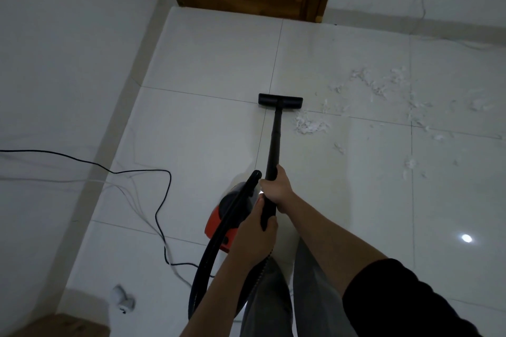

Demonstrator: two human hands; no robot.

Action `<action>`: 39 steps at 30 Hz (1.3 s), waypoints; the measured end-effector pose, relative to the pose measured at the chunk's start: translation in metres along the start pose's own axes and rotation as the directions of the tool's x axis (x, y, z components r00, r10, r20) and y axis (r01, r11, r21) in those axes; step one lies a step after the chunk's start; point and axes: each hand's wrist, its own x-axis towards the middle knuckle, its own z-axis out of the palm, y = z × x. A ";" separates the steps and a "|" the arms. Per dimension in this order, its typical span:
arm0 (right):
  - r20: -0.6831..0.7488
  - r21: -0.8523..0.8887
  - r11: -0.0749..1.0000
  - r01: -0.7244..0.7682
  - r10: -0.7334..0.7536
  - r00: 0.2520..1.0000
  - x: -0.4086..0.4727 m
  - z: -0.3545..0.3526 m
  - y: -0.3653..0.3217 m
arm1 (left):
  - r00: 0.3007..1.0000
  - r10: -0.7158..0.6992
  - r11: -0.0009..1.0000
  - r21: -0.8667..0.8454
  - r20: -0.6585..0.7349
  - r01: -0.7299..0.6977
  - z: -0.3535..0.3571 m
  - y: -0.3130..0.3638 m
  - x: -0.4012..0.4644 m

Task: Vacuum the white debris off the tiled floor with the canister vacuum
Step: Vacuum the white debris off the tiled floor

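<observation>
Both your right hand (276, 189) and left hand (256, 235) grip the black vacuum wand (274, 139), its flat black floor head (280, 102) resting just left of the scattered white debris (310, 126).

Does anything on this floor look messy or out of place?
Yes. White debris lies scattered over the tiles right of the vacuum head, spreading toward the far right. A black cord also snakes loosely across the floor at left. Nothing looks broken.
</observation>
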 end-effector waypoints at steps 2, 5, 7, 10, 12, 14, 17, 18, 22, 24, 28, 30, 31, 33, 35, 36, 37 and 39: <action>0.001 0.002 1.000 -0.006 0.006 1.000 -0.002 0.002 0.003 | 1.000 0.004 1.000 0.001 0.003 -0.004 0.001 -0.003 -0.002; -0.001 -0.004 1.000 -0.015 0.015 1.000 -0.004 0.004 0.009 | 1.000 0.013 1.000 0.022 -0.018 -0.013 0.003 -0.009 -0.005; -0.002 -0.011 1.000 -0.021 0.021 1.000 -0.005 0.006 0.013 | 1.000 0.022 1.000 0.016 -0.022 -0.021 0.004 -0.012 -0.007; -0.004 -0.012 0.999 -0.031 0.031 1.000 -0.006 0.008 0.019 | 0.999 0.024 1.000 0.010 -0.028 -0.024 0.006 -0.017 -0.009; 0.001 -0.012 0.999 -0.032 0.032 0.999 -0.007 0.010 0.023 | 0.999 0.019 1.000 -0.001 -0.030 -0.019 0.007 -0.021 -0.012; 0.003 -0.010 0.999 -0.033 0.033 0.999 -0.008 0.012 0.027 | 0.999 0.018 1.000 -0.004 -0.029 -0.018 0.009 -0.024 -0.015; 0.000 0.009 0.999 -0.038 0.038 0.999 -0.009 0.013 0.033 | 0.999 0.027 1.000 0.001 -0.035 -0.027 0.011 -0.029 -0.020; -0.001 0.006 0.999 -0.035 0.035 0.999 -0.010 0.013 0.034 | 0.999 0.028 1.000 0.003 -0.039 -0.028 0.012 -0.030 -0.021; 0.001 0.008 1.000 -0.028 0.028 1.000 -0.013 0.012 0.040 | 0.999 0.023 1.000 0.004 -0.036 -0.023 0.015 -0.033 -0.025; 0.003 0.023 0.999 -0.035 0.035 0.999 -0.013 0.014 0.044 | 0.999 0.019 1.000 0.002 -0.029 -0.019 0.016 -0.033 -0.028; 0.006 0.059 0.998 -0.034 0.033 0.999 -0.017 0.014 0.052 | 1.000 0.005 0.999 -0.032 -0.012 -0.006 0.019 -0.032 -0.038; 0.010 0.066 0.997 -0.032 0.032 0.999 -0.021 0.014 0.057 | 1.000 0.012 0.999 -0.050 0.001 -0.012 0.019 -0.032 -0.044; 0.010 0.069 0.997 -0.037 0.036 0.999 -0.023 0.014 0.060 | 1.000 0.019 0.998 -0.052 0.003 -0.018 0.019 -0.032 -0.048; 0.013 0.075 0.996 -0.044 0.044 0.999 -0.026 0.015 0.066 | 0.999 0.033 0.998 -0.051 -0.004 -0.033 0.021 -0.033 -0.054; 0.015 0.072 0.996 -0.048 0.047 0.999 -0.029 0.016 0.071 | 0.999 0.034 0.998 -0.045 -0.011 -0.034 0.023 -0.035 -0.060; 0.016 0.062 0.997 -0.050 0.049 0.999 -0.030 0.017 0.074 | 1.000 0.030 0.999 -0.040 -0.010 -0.030 0.024 -0.036 -0.063; 0.016 0.054 0.997 -0.049 0.048 0.999 -0.032 0.017 0.076 | 1.000 0.025 0.999 -0.034 -0.007 -0.025 0.025 -0.037 -0.066; 0.015 0.041 0.998 -0.046 0.045 0.999 -0.035 0.019 0.082 | 1.000 0.019 0.999 -0.030 0.006 -0.019 0.026 -0.039 -0.072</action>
